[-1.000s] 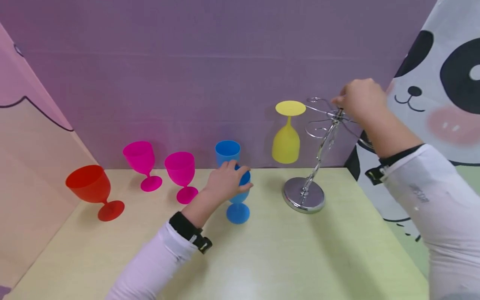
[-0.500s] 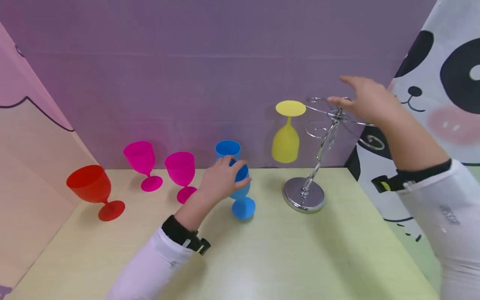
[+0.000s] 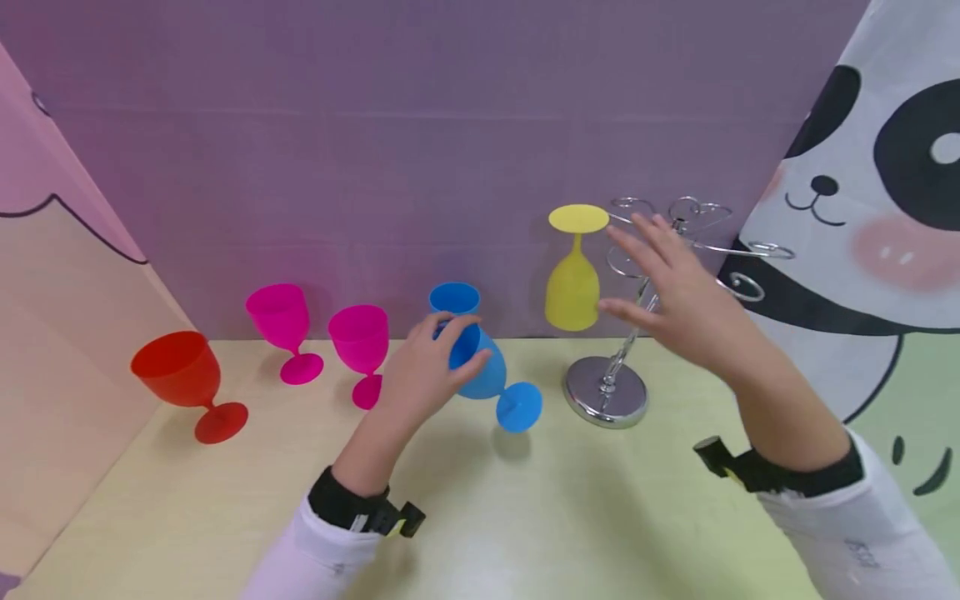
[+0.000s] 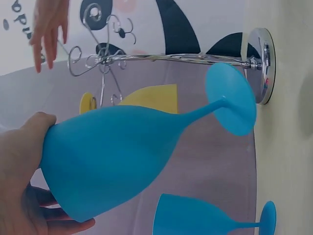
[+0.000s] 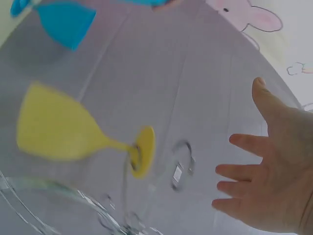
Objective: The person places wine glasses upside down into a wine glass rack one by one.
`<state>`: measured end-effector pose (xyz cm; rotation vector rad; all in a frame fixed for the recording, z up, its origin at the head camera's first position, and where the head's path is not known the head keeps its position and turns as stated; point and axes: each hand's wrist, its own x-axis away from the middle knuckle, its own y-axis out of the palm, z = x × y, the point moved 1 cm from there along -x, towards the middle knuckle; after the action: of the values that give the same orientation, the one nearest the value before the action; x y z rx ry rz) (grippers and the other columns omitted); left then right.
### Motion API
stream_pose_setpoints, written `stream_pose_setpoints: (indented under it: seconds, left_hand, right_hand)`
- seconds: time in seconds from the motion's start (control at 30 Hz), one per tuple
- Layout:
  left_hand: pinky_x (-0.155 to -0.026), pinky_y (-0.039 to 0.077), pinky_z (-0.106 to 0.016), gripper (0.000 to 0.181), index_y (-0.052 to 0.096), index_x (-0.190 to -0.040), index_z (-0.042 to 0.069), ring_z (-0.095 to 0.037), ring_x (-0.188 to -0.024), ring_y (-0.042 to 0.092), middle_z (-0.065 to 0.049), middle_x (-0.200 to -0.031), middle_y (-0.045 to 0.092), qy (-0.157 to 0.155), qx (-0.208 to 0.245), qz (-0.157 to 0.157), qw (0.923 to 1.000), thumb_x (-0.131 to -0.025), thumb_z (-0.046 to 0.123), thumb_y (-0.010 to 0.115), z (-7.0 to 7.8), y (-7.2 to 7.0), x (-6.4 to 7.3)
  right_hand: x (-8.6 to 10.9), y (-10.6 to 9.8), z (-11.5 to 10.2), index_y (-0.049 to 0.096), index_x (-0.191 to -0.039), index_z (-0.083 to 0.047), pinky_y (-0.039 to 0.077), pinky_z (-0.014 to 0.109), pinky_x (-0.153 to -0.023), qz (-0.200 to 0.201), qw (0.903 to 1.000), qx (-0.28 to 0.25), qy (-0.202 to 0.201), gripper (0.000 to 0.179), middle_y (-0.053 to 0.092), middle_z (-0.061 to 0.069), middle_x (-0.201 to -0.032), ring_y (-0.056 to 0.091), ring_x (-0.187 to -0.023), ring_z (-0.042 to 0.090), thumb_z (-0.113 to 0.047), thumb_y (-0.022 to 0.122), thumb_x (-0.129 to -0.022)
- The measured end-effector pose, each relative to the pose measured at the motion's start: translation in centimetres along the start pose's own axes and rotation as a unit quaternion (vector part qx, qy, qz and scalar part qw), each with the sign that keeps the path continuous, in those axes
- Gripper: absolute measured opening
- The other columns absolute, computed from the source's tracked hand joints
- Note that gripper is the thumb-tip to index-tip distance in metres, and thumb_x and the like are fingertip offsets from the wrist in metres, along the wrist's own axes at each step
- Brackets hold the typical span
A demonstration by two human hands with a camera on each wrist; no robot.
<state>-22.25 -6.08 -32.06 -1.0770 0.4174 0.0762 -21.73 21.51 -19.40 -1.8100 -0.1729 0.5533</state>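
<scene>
My left hand [image 3: 423, 362] grips a blue goblet [image 4: 112, 156] by its bowl near the rim. The goblet is tilted, its foot swung out to the right and raised over its shadow on the table. Another blue goblet [image 3: 454, 297] stands just behind, partly hidden by the hand. My right hand [image 3: 686, 304] is spread in front of the chrome glass rack [image 3: 606, 392] and holds nothing. From one rack arm a yellow goblet [image 3: 572, 292] hangs upside down by its foot, left of the right hand's fingertips.
Two pink goblets, one farther left [image 3: 279, 317] and one nearer [image 3: 360, 337], stand left of my left hand. A red goblet [image 3: 180, 368] stands at the far left. Behind the table [image 3: 480, 533] rises a purple backdrop [image 3: 375, 167]; a panda print [image 3: 840, 250] is at the right.
The gripped blue goblet has come off the table and tipped, its foot swinging right. My right hand has let go of the rack's top and moved down and left with fingers spread.
</scene>
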Motion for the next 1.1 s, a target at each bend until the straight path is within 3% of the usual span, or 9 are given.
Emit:
stream_pose_setpoints:
  seconds: [0.17,0.33,0.43,0.63,0.8,0.97,1.1]
  left_hand:
    - [-0.081,0.057,-0.049,0.053,0.051,-0.138,0.031,-0.034,-0.128,0.049,-0.009,-0.142,0.047,-0.032,0.056,0.025,0.9976,-0.091,0.052,0.057,-0.9,-0.5,1.2]
    - [-0.089,0.053,-0.055,0.052,0.049,-0.139,0.029,-0.033,-0.130,0.045,-0.008,-0.143,0.045,-0.070,0.135,0.035,0.9878,-0.091,0.048,0.058,-1.8,-0.5,2.3]
    - [-0.090,0.052,-0.056,0.052,0.047,-0.140,0.028,-0.033,-0.132,0.043,-0.008,-0.145,0.043,-0.077,0.169,0.034,0.9820,-0.092,0.047,0.058,-2.2,-0.3,2.7]
    - [-0.091,0.052,-0.056,0.051,0.046,-0.141,0.028,-0.033,-0.133,0.042,-0.007,-0.147,0.041,-0.088,0.218,0.047,0.9709,-0.094,0.042,0.058,-2.9,0.3,3.4]
    - [-0.097,0.049,-0.054,0.049,0.045,-0.141,0.026,-0.032,-0.131,0.044,-0.006,-0.145,0.042,-0.099,0.277,0.061,0.9539,-0.095,0.038,0.057,-3.8,0.8,3.7]
    - [-0.098,0.048,-0.055,0.046,0.046,-0.141,0.023,-0.032,-0.129,0.046,-0.007,-0.142,0.046,-0.099,0.358,0.077,0.9253,-0.097,0.033,0.054,-4.5,1.1,4.0]
    - [-0.098,0.047,-0.057,0.044,0.046,-0.141,0.023,-0.031,-0.130,0.044,-0.007,-0.143,0.046,-0.116,0.393,0.079,0.9089,-0.098,0.034,0.051,-5.0,1.4,4.1]
  right_hand:
    - [1.4,3.6,-0.1,0.022,-0.155,-0.023,0.023,0.070,-0.108,-0.007,0.9985,-0.047,-0.026,0.083,0.009,0.010,-0.163,-0.003,-0.151,0.031,-0.040,0.069,-0.088]
    - [2.8,6.5,0.1,0.029,-0.152,-0.015,0.019,0.071,-0.109,0.062,0.9926,-0.081,-0.065,0.084,0.015,0.012,-0.162,-0.003,-0.150,0.033,-0.030,0.075,-0.084]
    - [3.6,7.5,-0.1,0.032,-0.151,-0.012,0.019,0.071,-0.109,0.093,0.9874,-0.094,-0.088,0.084,0.019,0.015,-0.160,0.000,-0.150,0.035,-0.023,0.078,-0.081]
    - [4.3,9.3,-0.2,0.030,-0.152,-0.014,0.024,0.071,-0.106,0.049,0.9901,-0.100,-0.086,0.086,0.018,0.015,-0.160,0.002,-0.150,0.037,-0.027,0.077,-0.082]
    - [4.6,10.7,0.7,0.026,-0.153,-0.014,0.021,0.075,-0.105,0.036,0.9881,-0.133,-0.068,0.087,0.014,0.016,-0.161,0.001,-0.149,0.039,-0.028,0.076,-0.083]
    - [5.0,12.0,1.6,0.020,-0.155,-0.021,0.015,0.077,-0.105,0.029,0.9798,-0.194,-0.039,0.091,0.009,0.012,-0.163,-0.004,-0.150,0.036,-0.025,0.076,-0.083]
    - [5.2,12.9,1.8,0.020,-0.155,-0.019,0.012,0.078,-0.105,0.037,0.9696,-0.240,-0.028,0.091,0.011,0.014,-0.162,-0.001,-0.150,0.037,-0.021,0.075,-0.084]
